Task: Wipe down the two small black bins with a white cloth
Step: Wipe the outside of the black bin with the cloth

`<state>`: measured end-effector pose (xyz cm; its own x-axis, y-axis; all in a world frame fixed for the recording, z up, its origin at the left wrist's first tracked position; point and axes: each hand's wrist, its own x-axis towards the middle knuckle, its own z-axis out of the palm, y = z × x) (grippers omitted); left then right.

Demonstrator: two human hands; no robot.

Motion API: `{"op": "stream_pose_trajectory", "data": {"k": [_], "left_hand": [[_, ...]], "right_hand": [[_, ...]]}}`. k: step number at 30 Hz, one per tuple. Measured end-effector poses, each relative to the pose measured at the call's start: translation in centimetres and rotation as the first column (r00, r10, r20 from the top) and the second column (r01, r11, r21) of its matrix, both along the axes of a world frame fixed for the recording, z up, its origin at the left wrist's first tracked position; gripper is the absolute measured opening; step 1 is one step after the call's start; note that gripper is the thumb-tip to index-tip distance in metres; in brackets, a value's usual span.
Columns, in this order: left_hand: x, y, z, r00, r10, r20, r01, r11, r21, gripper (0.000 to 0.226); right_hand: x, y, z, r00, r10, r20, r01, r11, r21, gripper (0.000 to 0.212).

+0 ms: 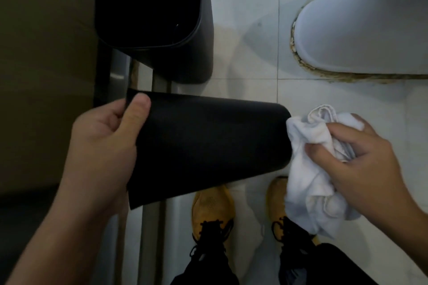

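Observation:
A small black bin point(208, 143) lies on its side in the air, rim to the left, base pointing right. My left hand point(102, 146) grips its rim, thumb on the outer wall. My right hand point(361, 159) holds a bunched white cloth point(310, 169), and the cloth touches the base end of the bin. The second black bin point(203, 37) stands upright on the floor at the top left, its open mouth dark inside.
A white toilet base point(361, 30) with a stained seal sits at the top right on the white tiled floor point(250, 30). A metal door track point(148, 227) runs along the left, beside a beige wall point(44, 76). Two yellow shoes point(213, 210) stand below the bin.

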<state>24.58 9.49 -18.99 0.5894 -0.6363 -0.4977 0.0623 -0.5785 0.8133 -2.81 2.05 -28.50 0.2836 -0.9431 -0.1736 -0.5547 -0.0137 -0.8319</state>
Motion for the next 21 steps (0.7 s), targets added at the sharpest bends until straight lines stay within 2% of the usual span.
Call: {"op": "stream_pose_trajectory", "data": {"k": [7, 11, 15, 18, 21], "left_hand": [[0.1, -1.8, 0.0, 0.991, 0.094, -0.1, -0.095, 0.995, -0.006, 0.044], [0.3, -0.9, 0.0, 0.992, 0.108, -0.062, -0.105, 0.993, 0.05, 0.039], [-0.8, 1.1, 0.5, 0.966, 0.211, -0.147, -0.184, 0.966, 0.182, 0.043], [-2.6, 2.8, 0.3, 0.998, 0.036, 0.06, -0.047, 0.98, 0.193, 0.03], [-3.7, 5.0, -0.4, 0.96, -0.083, 0.267, 0.058, 0.993, 0.102, 0.021]], "right_hand": [[-1.7, 0.0, -0.4, 0.999, -0.031, -0.041, 0.032, 0.999, 0.024, 0.022], [-2.0, 0.3, -0.4, 0.998, -0.033, -0.051, 0.035, 0.999, 0.031, 0.018], [-1.9, 0.3, 0.0, 0.996, -0.093, -0.014, 0.093, 0.995, 0.025, 0.012], [-1.8, 0.1, 0.1, 0.993, -0.118, -0.008, 0.118, 0.993, 0.024, 0.018], [-1.6, -0.1, 0.1, 0.992, -0.125, 0.007, 0.125, 0.992, 0.016, 0.016]]}}
